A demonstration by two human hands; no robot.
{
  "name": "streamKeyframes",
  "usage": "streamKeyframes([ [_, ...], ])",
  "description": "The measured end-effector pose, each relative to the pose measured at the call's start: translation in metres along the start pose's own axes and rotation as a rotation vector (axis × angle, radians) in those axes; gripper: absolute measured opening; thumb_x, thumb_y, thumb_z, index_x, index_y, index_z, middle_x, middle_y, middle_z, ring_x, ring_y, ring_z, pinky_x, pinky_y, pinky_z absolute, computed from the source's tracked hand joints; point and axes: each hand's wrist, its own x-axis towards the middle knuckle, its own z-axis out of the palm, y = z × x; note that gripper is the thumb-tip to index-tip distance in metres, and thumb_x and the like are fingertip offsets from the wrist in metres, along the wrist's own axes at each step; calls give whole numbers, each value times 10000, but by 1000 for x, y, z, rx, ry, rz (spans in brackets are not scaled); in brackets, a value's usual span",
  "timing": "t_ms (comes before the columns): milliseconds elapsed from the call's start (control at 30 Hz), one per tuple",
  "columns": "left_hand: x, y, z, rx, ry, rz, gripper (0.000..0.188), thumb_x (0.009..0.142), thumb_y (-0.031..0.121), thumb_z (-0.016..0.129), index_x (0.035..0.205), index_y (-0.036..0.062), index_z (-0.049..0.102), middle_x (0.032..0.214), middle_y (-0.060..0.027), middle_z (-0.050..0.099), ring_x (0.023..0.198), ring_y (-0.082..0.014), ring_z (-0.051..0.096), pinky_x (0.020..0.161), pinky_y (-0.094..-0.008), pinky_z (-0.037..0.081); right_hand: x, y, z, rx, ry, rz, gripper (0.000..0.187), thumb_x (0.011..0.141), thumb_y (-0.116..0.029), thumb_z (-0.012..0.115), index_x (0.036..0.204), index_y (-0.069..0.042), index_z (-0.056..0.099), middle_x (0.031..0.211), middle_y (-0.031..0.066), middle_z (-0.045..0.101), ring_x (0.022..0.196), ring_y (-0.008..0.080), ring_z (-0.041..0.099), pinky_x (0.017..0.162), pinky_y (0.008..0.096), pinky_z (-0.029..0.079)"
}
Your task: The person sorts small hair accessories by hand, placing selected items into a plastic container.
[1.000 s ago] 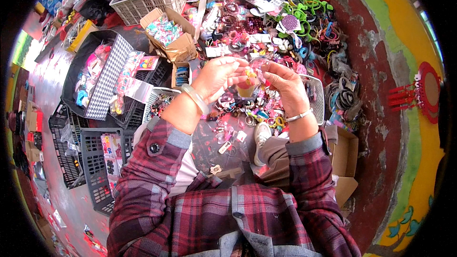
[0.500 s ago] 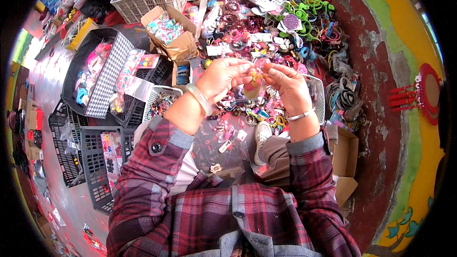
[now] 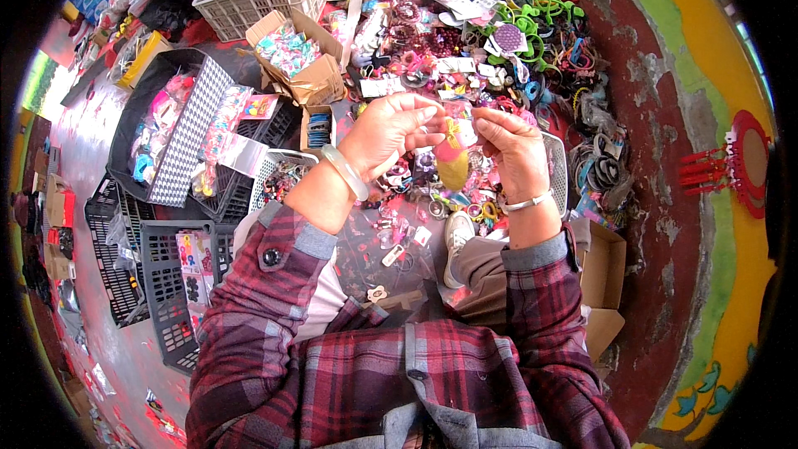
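Observation:
Between my hands hangs a small pink-and-yellow item with a yellow bow (image 3: 453, 158), which seems to be in clear plastic; its exact kind I cannot make out. My left hand (image 3: 384, 135), with a pale bangle at the wrist, pinches its upper left side between thumb and fingertips. On the other side, my right hand (image 3: 517, 150), wearing a silver bangle, is closed with thumb and forefinger at its upper right. Below and beyond lies a heap of hair accessories (image 3: 424, 71), with hair bands and small ornaments mixed together.
To the left stand a white basket of small ornaments (image 3: 287, 176), dark plastic crates (image 3: 170, 283) and a cardboard box of packets (image 3: 312, 75). Green headbands (image 3: 544, 12) lie at the far right of the heap. A cardboard box (image 3: 605, 270) sits by my right forearm.
The pink-and-yellow item now hangs lower and shows more of its length. My hands have parted slightly, the right one shifting a little to the right.

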Motion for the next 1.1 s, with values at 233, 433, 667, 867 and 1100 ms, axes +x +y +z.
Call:
streamKeyframes([
  [233, -4, 5, 3, -30, -24, -18, 186, 893, 59, 476, 1041, -25, 549, 973, -114, 603, 898, -175, 605, 752, -286, 537, -1, -6, 2, 1, -33, -27, 204, 775, -22, 634, 977, -39, 662, 752, 3, 640, 597, 61, 530, 524, 182, 400],
  [433, -3, 3, -2, -80, -35, -13, 148, 881, 39, 470, 989, -18, 554, 962, -130, 612, 895, -191, 616, 735, -279, 549, 0, -1, -3, 42, -99, -49, 156, 795, -25, 602, 937, -29, 665, 765, 14, 636, 624, 71, 533, 550, 200, 410],
  [667, -6, 9, 4, -111, -41, 16, 126, 876, 46, 472, 957, -13, 549, 931, -115, 600, 863, -179, 613, 745, -278, 535, -2, -6, -1, 84, -139, -47, 128, 831, -75, 539, 845, -16, 651, 768, 21, 623, 637, 74, 524, 587, 200, 407],
  [867, -4, 4, 2, 116, -14, 55, 128, 842, 52, 563, 960, 2, 558, 942, -86, 600, 852, -151, 609, 733, -264, 529, 1, -7, 0, 20, -143, -82, 95, 840, -74, 557, 877, -19, 626, 778, 23, 621, 648, 64, 530, 585, 194, 405],
  [1100, -7, 10, 13, 191, 0, 59, 186, 852, 58, 555, 1033, 18, 553, 964, -56, 601, 881, -145, 611, 733, -249, 523, 4, 1, 1, 47, -80, -193, 163, 803, -4, 603, 960, -23, 567, 792, 33, 635, 663, 69, 561, 559, 179, 412],
])
